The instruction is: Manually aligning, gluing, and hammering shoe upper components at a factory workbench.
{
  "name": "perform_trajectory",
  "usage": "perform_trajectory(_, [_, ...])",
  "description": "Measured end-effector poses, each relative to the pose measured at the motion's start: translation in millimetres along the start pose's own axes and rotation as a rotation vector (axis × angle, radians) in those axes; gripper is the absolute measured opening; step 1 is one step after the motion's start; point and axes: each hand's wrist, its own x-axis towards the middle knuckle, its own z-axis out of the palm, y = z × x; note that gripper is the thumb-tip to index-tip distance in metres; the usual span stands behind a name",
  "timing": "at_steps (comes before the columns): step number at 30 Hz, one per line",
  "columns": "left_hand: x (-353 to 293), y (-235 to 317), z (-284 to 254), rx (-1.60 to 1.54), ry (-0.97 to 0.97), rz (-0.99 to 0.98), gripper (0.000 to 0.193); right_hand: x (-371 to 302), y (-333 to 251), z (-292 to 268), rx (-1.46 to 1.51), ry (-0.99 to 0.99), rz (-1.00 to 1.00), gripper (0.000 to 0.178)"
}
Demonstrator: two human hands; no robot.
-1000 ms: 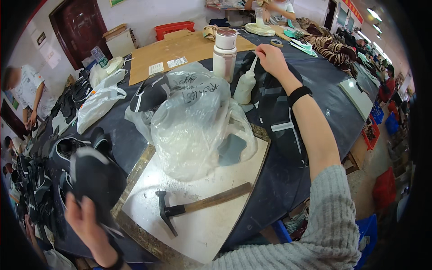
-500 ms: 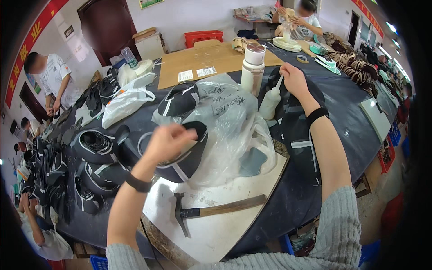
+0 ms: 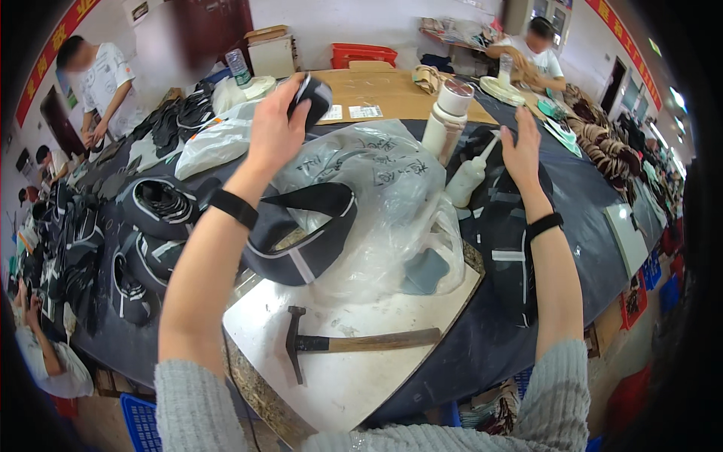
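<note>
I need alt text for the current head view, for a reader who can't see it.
A person's left hand holds a black piece over a cluttered worktable, while the right hand is open beside a squeeze bottle. A crumpled plastic bag lies mid-table; nearer, a wooden-handled hammer rests on a white board.

Plastic bag (image 3: 392,215) blocks between hands (image 3: 523,154)

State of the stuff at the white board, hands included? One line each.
Left hand: closed on a dark piece
Right hand: open, near squeeze bottle
Squeeze bottle: nozzle fitted, pointing up
White flask: lid on
Plastic bag: crumpled
Black upper: opening spread, no hand gripping it
Hammer: lying flat on white board
</note>
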Motion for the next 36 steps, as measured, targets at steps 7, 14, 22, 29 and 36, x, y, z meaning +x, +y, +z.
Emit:
perform_trajectory(7, [34.5, 115.3, -111.4, -0.064, -0.501, -0.008, 0.019, -56.0, -136.7, -54.6, 1.341, -0.443, 0.326, 0.057])
perform_trajectory(14, [-65.4, 191.7, -153.8, -0.768, -0.786, -0.711, 0.011, -186.1, -281.1, -126.6, 2.26, -0.977, 0.882, 0.084])
perform_trajectory(22, [-158.0, 223.1, -164.1, -0.829, -0.194, -0.929, 0.012, -220.9, -310.5, -169.7, 2.029, -0.68, 1.23, 0.042])
perform_trajectory(29, [-172.9, 237.0, -174.1, -0.717, -0.115, -0.817, 0.009, -237.9, -334.0, -192.4, 2.297, -0.687, 1.267, 0.046])
perform_trajectory(36, [-166.7, 230.8, -192.8, -1.403, -0.195, -1.199, 0.026, -243.7, -319.7, -181.4, 2.128, -0.863, 1.059, 0.055])
